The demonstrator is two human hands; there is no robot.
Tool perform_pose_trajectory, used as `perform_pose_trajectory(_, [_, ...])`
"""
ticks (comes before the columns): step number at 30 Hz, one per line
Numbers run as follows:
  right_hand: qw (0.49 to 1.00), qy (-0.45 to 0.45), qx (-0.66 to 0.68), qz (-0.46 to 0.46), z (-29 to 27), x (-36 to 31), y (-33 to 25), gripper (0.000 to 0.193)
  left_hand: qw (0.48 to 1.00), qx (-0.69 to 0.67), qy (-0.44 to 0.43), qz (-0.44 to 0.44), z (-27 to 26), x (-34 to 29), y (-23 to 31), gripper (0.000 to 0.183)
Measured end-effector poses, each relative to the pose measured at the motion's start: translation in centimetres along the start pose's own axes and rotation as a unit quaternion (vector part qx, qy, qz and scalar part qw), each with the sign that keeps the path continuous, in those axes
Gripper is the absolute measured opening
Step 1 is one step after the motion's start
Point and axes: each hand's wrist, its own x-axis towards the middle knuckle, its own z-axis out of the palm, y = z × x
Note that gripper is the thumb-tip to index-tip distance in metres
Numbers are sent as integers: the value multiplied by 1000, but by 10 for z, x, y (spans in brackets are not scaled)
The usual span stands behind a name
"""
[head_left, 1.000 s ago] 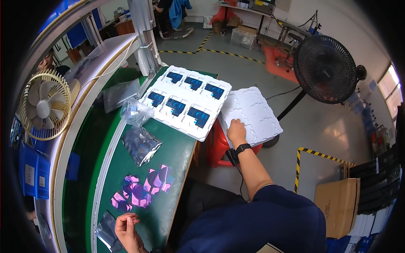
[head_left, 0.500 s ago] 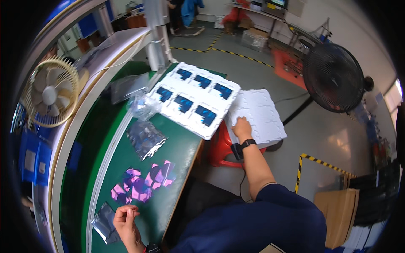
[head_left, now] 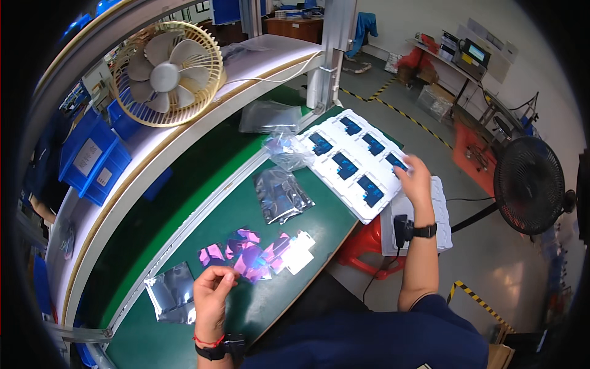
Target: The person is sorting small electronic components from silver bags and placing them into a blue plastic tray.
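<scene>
At the green surface (head_left: 184, 203), your left hand (head_left: 212, 295) pinches closed beside the purple pieces (head_left: 246, 252) while your right hand (head_left: 415, 178) rests open-fingered on the white tray (head_left: 332, 166); steady that tray before lifting.

We see even, bright indoor light with soft, faint shadows; glare glints off the silver bags (head_left: 284, 194) and the white tray (head_left: 359, 161). Fisheye distortion bends straight edges toward the rim (a black vignette rings it). Focus stays fairly sharp throughout.
</scene>
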Motion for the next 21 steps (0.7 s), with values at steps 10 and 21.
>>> perform_pose_trajectory(10, [870, -198, -180, -415, 156, 48, -161, 21, 998, -56, 12, 21, -16, 6, -19, 7])
perform_pose_trajectory(21, [880, -52, 16, -472, 86, -72, -237, 8, 984, -176, -8, -25, -6, 4, -25, 33])
